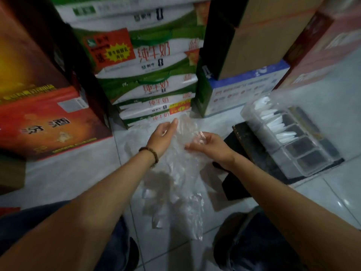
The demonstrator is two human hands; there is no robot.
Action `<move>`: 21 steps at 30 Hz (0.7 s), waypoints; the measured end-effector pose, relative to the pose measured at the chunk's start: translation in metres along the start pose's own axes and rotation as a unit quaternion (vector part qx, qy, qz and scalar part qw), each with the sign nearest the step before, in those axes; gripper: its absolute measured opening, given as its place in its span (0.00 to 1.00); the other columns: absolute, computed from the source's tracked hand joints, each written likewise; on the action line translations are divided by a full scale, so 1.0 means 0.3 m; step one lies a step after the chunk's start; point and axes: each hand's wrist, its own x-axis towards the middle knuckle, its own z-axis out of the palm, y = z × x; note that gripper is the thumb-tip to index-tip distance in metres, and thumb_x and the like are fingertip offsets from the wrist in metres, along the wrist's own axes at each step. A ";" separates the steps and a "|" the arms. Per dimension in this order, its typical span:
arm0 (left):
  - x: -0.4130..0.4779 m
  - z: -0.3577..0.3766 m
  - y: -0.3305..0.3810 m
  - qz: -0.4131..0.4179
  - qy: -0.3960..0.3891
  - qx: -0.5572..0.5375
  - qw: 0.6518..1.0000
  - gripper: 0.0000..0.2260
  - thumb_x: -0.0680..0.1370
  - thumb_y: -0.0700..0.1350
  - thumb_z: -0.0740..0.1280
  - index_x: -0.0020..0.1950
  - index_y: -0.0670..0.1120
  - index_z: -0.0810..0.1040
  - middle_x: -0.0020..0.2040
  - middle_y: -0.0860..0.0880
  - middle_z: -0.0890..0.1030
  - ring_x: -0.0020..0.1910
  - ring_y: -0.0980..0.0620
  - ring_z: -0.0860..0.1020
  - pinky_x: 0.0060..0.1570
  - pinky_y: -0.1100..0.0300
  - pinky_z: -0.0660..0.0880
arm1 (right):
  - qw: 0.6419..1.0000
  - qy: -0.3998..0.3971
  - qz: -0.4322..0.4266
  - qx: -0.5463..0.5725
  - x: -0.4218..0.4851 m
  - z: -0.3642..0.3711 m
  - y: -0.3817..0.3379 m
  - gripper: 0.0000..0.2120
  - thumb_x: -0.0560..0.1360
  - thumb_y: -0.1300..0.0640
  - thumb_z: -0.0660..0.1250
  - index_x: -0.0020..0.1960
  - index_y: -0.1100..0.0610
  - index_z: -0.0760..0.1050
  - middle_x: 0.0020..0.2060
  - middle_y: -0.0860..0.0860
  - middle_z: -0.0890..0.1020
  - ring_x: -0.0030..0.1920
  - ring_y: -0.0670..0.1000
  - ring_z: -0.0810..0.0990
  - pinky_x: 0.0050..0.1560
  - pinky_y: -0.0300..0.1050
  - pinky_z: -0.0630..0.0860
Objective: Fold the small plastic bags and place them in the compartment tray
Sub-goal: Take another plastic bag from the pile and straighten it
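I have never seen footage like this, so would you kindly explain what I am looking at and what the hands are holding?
There is no machine here. The single picture comes from a camera worn on a person's head, looking forward and down at their own bare arms. The right hand curls its fingers round a clear plastic bag, which hangs down towards the tiled floor. The left hand, with a bead bracelet at its wrist, meets the bag's upper part, but the blur hides its grip. To the right stands a clear compartment tray, with folded white bags in some compartments. Stacked cartons fill the background.
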 end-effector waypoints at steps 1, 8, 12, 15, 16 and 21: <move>-0.020 -0.029 0.068 0.023 -0.014 0.003 1.000 0.26 0.78 0.63 0.56 0.70 0.50 0.70 0.65 0.55 0.72 0.63 0.56 0.69 0.60 0.62 0.62 | 0.999 -0.028 -0.014 -0.014 -0.023 -0.007 -0.061 0.07 0.72 0.64 0.73 0.49 0.65 0.80 0.39 0.52 0.84 0.40 0.47 0.83 0.45 0.39 0.79; -0.199 -0.177 0.366 0.174 0.015 0.016 0.984 0.18 0.78 0.55 0.64 0.38 0.42 0.79 0.32 0.55 0.78 0.34 0.60 0.74 0.40 0.66 0.69 | 0.994 -0.046 -0.091 -0.033 -0.248 -0.034 -0.438 0.05 0.74 0.63 0.72 0.46 0.65 0.80 0.39 0.52 0.84 0.39 0.46 0.83 0.41 0.36 0.79; -0.290 -0.222 0.454 0.260 0.120 -0.029 0.958 0.17 0.80 0.49 0.63 0.33 0.45 0.72 0.25 0.50 0.72 0.21 0.61 0.70 0.25 0.70 0.67 | 0.992 0.011 -0.124 0.003 -0.345 -0.066 -0.502 0.08 0.76 0.58 0.69 0.49 0.62 0.82 0.41 0.53 0.85 0.41 0.47 0.83 0.45 0.38 0.80; -0.317 -0.254 0.463 0.289 0.168 -0.029 0.942 0.13 0.80 0.49 0.63 0.37 0.46 0.76 0.28 0.45 0.70 0.23 0.59 0.68 0.25 0.67 0.65 | 0.985 0.093 -0.125 0.070 -0.373 -0.083 -0.505 0.07 0.76 0.55 0.69 0.43 0.58 0.81 0.35 0.50 0.81 0.36 0.45 0.81 0.39 0.35 0.77; -0.320 -0.258 0.459 0.290 0.174 -0.021 0.941 0.11 0.80 0.49 0.63 0.38 0.48 0.76 0.30 0.44 0.71 0.25 0.59 0.69 0.26 0.67 0.65 | 0.982 0.109 -0.127 0.090 -0.377 -0.084 -0.507 0.06 0.75 0.55 0.69 0.43 0.57 0.81 0.36 0.51 0.80 0.37 0.45 0.80 0.39 0.35 0.77; -0.341 -0.260 0.472 0.354 0.185 0.079 0.913 0.23 0.75 0.63 0.62 0.63 0.50 0.71 0.60 0.55 0.71 0.58 0.59 0.68 0.57 0.69 0.63 | 0.976 0.123 -0.170 0.060 -0.366 -0.070 -0.539 0.10 0.74 0.53 0.70 0.45 0.60 0.82 0.36 0.52 0.81 0.38 0.46 0.78 0.40 0.35 0.76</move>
